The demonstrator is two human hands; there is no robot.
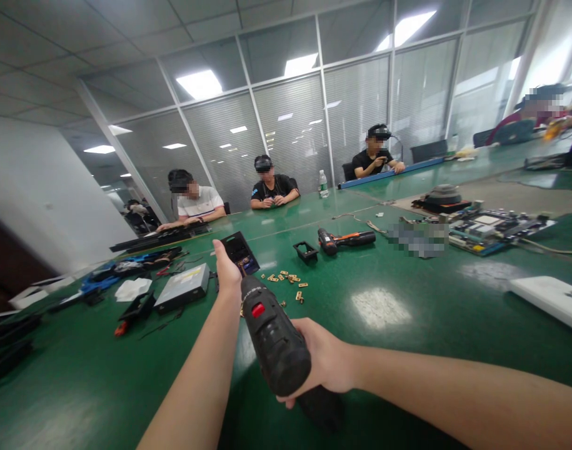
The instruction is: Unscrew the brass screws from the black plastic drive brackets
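R hand grips prob. heavy drill by handle as L hand holds prob. stiff case by side, toward worktop's far edge.

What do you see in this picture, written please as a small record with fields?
left hand: holds a black part
right hand: grips a black power drill, bit towards the black part
bit contact: cannot tell
surface: green table
small pieces: brass-coloured, scattered beyond the drill
second drill: black and orange, lying beside a black frame
left side: silver box, white paper
right side: circuit board
people: several, seated around the table
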